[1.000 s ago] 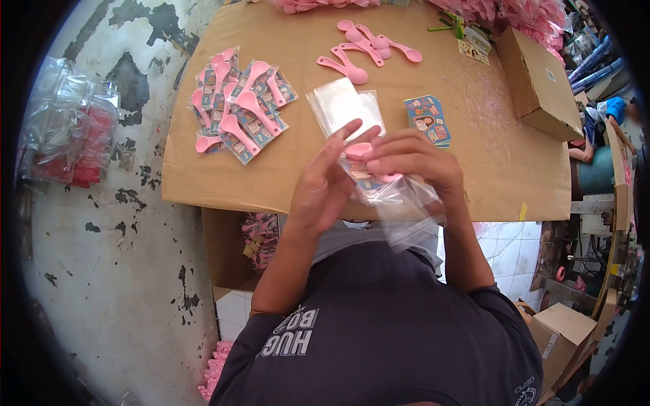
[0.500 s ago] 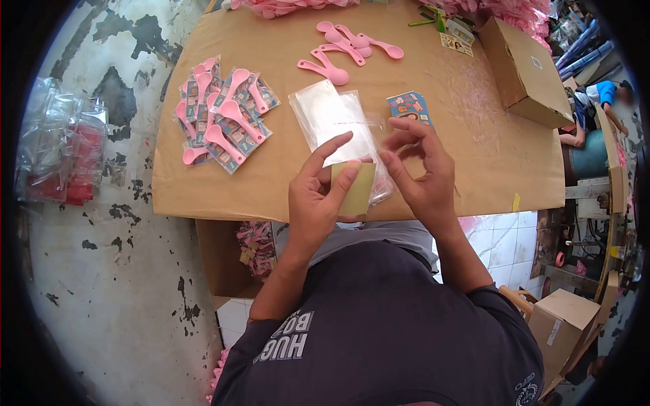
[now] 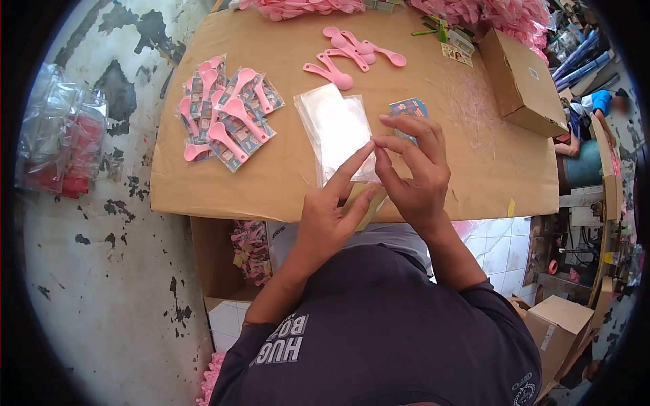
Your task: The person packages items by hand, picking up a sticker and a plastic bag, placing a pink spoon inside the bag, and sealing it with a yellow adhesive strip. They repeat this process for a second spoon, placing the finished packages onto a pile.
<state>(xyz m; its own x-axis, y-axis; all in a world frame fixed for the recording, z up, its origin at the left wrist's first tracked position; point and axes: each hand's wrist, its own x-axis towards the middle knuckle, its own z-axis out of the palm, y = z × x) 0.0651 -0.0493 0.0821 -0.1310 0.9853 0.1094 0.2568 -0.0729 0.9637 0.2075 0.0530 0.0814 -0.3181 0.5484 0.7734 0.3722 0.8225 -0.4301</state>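
Observation:
My left hand is closed on a small yellowish-green card, which it holds at the table's front edge. My right hand has its thumb and index finger pinched together beside my left index fingertip; anything between them is too small to make out. Just beyond lie clear plastic bags in a stack. Printed blue cards lie behind my right fingers. Several loose pink spoons are farther back, and at the left is a pile of packed pink spoons with cards.
An open cardboard box stands at the table's right. Pink heaps line the far edge. Another person is at the far right. Plastic packets lie at far left, and a carton stands at lower right.
My right hand has moved left, its fingers now meeting at my left index fingertip. The greenish card has tilted and is more covered by my left hand.

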